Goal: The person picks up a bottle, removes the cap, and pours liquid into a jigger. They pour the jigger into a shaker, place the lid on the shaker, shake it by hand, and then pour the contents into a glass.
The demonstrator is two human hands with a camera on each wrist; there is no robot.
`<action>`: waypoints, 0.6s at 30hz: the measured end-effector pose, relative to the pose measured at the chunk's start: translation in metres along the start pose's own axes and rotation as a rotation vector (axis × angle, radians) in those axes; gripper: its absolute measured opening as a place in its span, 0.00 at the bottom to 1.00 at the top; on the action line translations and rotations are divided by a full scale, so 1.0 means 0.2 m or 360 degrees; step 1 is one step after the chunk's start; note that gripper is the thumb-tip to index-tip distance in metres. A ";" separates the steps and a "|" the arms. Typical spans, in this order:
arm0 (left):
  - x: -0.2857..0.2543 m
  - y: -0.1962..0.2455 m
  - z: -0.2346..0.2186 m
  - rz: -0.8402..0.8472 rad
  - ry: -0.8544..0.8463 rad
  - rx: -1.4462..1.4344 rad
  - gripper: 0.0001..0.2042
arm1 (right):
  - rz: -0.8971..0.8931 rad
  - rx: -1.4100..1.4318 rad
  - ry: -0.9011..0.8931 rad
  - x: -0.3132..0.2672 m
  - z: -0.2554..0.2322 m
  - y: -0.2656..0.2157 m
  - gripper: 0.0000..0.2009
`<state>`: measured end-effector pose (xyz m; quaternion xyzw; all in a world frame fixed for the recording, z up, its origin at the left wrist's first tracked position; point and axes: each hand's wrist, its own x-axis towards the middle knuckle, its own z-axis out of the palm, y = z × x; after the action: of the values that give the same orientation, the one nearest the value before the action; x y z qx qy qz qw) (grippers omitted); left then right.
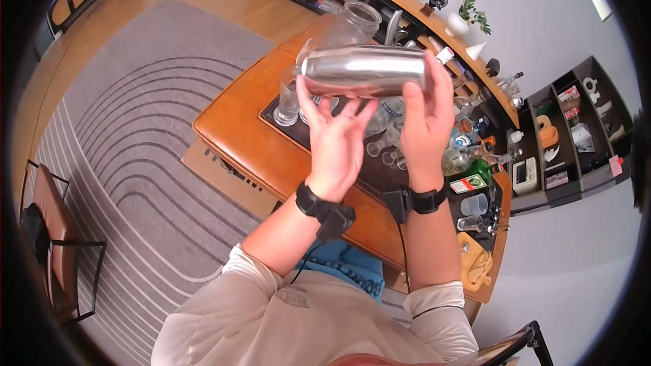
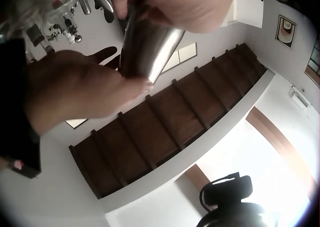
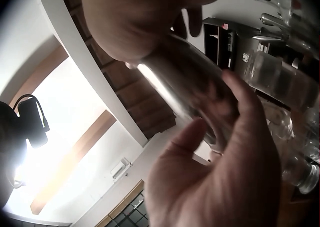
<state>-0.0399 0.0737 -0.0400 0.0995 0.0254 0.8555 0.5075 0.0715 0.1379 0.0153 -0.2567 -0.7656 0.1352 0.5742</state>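
Note:
A shiny metal shaker tin lies almost level in the air above the table, held between both hands. My left hand holds it from below near its left end, palm up, with the fingers spread along the underside. At the other end my right hand grips the tin, thumb in front and fingers round the far side. In the right wrist view the left hand has thumb and finger on either side of the tin. The left wrist view shows the tin between both hands against the ceiling.
A brown leather-topped table bears a dark mat with several glasses. Behind the tin stands a large glass jar. A green bottle, other bottles and plastic cups crowd the right side, near a yellow-tan cloth.

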 end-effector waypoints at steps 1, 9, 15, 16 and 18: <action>0.02 0.01 -0.02 0.0024 0.0077 0.0002 0.58 | 0.0075 0.0150 -0.0013 0.00 0.03 -0.01 0.31; 0.07 0.02 -0.06 -0.0067 0.0025 -0.0021 0.55 | 0.0149 0.0364 0.0024 0.00 0.07 -0.04 0.32; -0.02 0.02 0.00 -0.0021 -0.0034 0.0013 0.55 | 0.0008 0.0116 0.0033 0.00 0.03 -0.02 0.29; -0.01 0.03 0.00 -0.0047 -0.0096 -0.0003 0.55 | -0.0024 0.0064 0.0050 0.00 0.01 -0.03 0.29; -0.01 0.02 0.01 -0.0048 -0.0039 -0.0045 0.55 | -0.0110 -0.0118 -0.0080 0.02 -0.01 -0.04 0.28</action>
<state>-0.0417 0.0706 -0.0378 0.1023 0.0086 0.8468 0.5220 0.0705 0.1335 0.0231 -0.2477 -0.7926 0.0933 0.5493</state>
